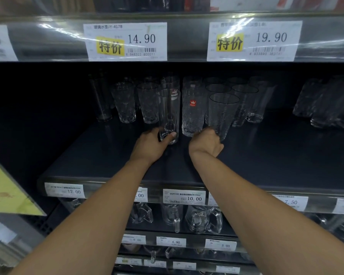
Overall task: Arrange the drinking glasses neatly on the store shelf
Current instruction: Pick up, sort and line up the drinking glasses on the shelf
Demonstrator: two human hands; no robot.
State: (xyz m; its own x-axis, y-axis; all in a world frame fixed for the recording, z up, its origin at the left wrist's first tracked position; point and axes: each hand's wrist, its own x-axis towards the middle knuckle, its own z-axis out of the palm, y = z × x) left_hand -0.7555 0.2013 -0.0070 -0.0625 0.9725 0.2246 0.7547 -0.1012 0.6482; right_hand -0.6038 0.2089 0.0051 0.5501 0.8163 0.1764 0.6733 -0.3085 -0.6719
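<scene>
Left hand has its fingers curled round the base of a tall, smooth, straight-sided clear glass, thumb across the front, the glass upright at centre frame on the dark shelf. Right hand is wrapped low on a tapered textured tumbler just right of centre; its fingers go behind the glass, so how they sit cannot be made out, only that the hand closes on the foot of it. Between the two stands a tall ribbed glass with a red crown sticker, the lettering too small to read. Behind the tumbler, more tapered glasses stand in close rows; to the left, two patterned tumblers and a dim tall one stand apart. Far right, a blurred cluster of glasses. The shelf is matte, dark and flat, with plenty of bare deck in front of the hands and on the left side. Overhead, on the upper shelf's edge, a tag reading 14.90 with a yellow 特价 patch and JY-417B, and another reading 19.90. Along this shelf's front lip, tags show 12.00, 10.00 with QQM5265 and 350ml, and 7.50. Below, clear handled mugs sit in the lower centre.
</scene>
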